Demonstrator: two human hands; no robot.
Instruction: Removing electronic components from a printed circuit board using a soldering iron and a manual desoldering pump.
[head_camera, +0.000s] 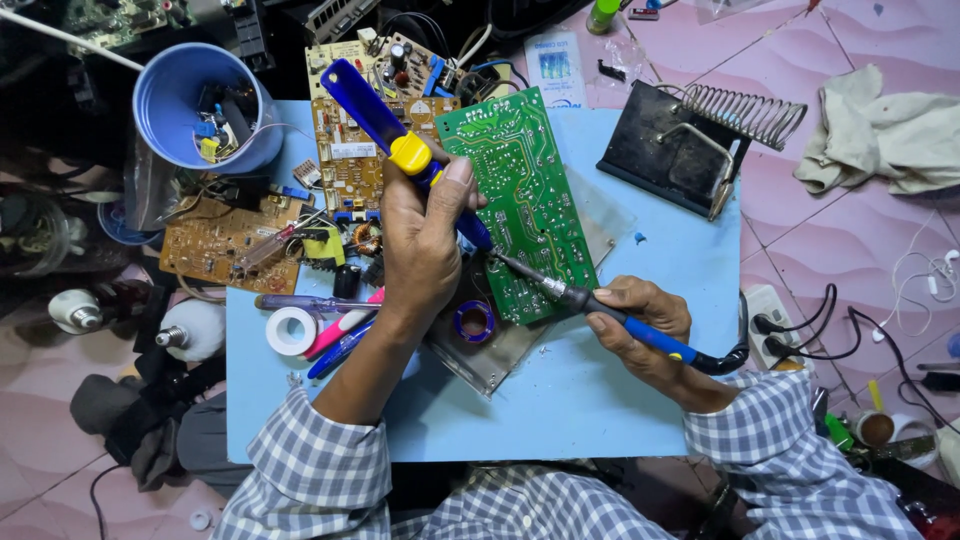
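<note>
A green circuit board (522, 205) lies tilted on the blue table. A blue desoldering pump (385, 125) and a blue-handled soldering iron (600, 305) meet at its lower edge.

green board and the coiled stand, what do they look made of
Green board: looks like rigid laminate with a glossy green coating, pale traces and shiny solder dots showing. Coiled stand: seems bare metal wire, a silvery spring, on a dark, scuffed flat base, probably metal.
</note>
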